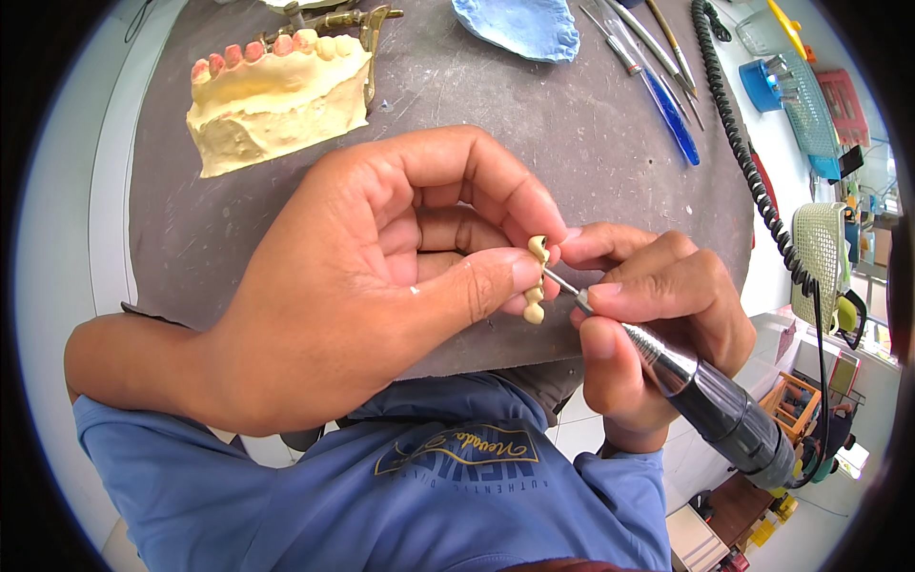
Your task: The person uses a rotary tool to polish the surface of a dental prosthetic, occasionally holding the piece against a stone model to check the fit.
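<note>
- Head view: the left hand (381, 276) pinches a small cream-coloured row of dental crowns (536, 279) between thumb and fingertips, its grip pressed together on the piece, above the near edge of the dark grey table (572, 124).
- The right hand (658, 324) wraps its grip around a metal rotary handpiece (705, 400), held like a pen, fingers pressed on the barrel near the nose.
- The handpiece's thin bur (560, 282) reaches the row of crowns at about its middle; the two hands touch each other there.
- A black coiled cord (739, 143) runs along the right side of the table.
- At the far left of the table stands a yellowish plaster jaw model (276, 110) with pink and pale teeth on top, set in a metal articulator (367, 24).
- A pale blue putty-like piece (519, 27) lies at the far edge, and just right of it lie several slim hand instruments (658, 67), one with a blue handle.
- The person's blue shirt (381, 496) fills the lower part.
</note>
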### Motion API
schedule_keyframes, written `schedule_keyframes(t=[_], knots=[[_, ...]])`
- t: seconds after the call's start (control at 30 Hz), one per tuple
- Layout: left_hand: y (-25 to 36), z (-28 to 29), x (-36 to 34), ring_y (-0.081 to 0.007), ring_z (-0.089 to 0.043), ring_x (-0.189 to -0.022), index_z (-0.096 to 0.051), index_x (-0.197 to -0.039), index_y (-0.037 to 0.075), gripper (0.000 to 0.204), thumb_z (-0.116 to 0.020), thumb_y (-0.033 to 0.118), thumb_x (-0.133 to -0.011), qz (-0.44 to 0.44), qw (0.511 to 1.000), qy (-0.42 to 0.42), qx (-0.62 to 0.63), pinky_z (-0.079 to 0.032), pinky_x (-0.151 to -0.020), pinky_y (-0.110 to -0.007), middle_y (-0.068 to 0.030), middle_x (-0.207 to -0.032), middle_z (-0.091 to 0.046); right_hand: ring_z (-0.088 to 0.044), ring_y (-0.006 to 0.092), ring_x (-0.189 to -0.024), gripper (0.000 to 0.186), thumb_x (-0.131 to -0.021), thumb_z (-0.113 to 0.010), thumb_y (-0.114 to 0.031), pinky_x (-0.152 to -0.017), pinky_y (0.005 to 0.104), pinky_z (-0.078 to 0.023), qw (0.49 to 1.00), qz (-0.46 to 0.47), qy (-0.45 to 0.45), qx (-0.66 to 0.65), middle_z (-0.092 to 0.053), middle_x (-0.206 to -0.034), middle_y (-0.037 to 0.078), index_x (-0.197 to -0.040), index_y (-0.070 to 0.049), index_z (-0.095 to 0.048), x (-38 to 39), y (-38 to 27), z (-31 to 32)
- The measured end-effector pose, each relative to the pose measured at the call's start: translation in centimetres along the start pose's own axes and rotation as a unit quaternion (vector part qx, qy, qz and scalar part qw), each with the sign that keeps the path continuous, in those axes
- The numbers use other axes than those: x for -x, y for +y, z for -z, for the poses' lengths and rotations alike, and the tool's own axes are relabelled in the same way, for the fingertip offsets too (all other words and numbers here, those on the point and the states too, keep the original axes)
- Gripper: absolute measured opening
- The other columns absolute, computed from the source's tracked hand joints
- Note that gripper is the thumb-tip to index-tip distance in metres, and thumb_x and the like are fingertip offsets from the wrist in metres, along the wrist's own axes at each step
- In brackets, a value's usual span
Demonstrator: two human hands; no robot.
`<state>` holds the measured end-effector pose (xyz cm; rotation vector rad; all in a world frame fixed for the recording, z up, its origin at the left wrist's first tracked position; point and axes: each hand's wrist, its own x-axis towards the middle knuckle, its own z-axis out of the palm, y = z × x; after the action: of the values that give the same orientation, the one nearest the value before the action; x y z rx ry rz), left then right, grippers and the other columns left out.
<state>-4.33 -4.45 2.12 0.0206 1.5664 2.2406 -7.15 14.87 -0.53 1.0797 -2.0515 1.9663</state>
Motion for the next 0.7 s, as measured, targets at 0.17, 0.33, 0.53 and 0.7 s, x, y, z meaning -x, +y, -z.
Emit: schedule_keyframes(t=[0.17, 0.33, 0.53, 0.7], knots=[[0.0, 0.0, 0.0, -0.0133, -0.06, -0.089, -0.048, -0.102, -0.002, 0.018, -0.057, -0.001, -0.086, 0.0, 1.0, 0.0, 0.005, -0.05, -0.077, -0.025, -0.011, -0.097, -0.057, -0.062, 0.0251, -0.068, 0.019, -0.077, -0.068, -0.012, -0.076, 0.045, -0.054, 1.0, 0.009, 0.005, 0.008, -0.055, -0.066, 0.01, -0.079, 0.0, -0.054, 0.1, 0.0, -0.1], [-0.1, 0.1, 0.0, -0.0138, -0.061, -0.089, -0.048, -0.102, -0.002, 0.018, -0.057, 0.0, -0.086, -0.003, 1.0, -0.004, 0.006, -0.051, -0.077, -0.026, -0.0114, -0.097, -0.057, -0.063, 0.0277, -0.071, 0.022, -0.077, -0.07, -0.014, -0.075, 0.0439, -0.054, 1.0, -0.017, 0.017, -0.002, -0.054, -0.067, 0.011, -0.079, 0.0, -0.053, 0.1, -0.1, -0.2], [0.4, 0.0, 0.1, -0.0135, -0.061, -0.087, -0.049, -0.106, -0.003, 0.02, -0.056, 0.001, -0.087, 0.038, 0.999, 0.003, 0.03, -0.05, -0.076, -0.025, -0.011, -0.098, -0.057, -0.064, 0.0264, -0.068, 0.03, -0.078, -0.072, -0.024, -0.071, 0.0398, -0.055, 0.987, -0.124, 0.101, -0.032, -0.051, -0.063, 0.009, -0.076, -0.002, -0.051, -0.1, -1.4, -0.9], [0.2, -0.1, 0.1, -0.0125, -0.06, -0.086, -0.051, -0.109, -0.004, 0.021, -0.054, 0.002, -0.088, 0.029, 0.999, 0.004, 0.033, -0.049, -0.075, -0.025, -0.009, -0.096, -0.056, -0.064, 0.0252, -0.067, 0.031, -0.077, -0.071, -0.026, -0.071, 0.0385, -0.054, 0.985, -0.138, 0.091, -0.055, -0.05, -0.061, 0.008, -0.076, -0.002, -0.051, -0.3, -1.2, -0.6]])
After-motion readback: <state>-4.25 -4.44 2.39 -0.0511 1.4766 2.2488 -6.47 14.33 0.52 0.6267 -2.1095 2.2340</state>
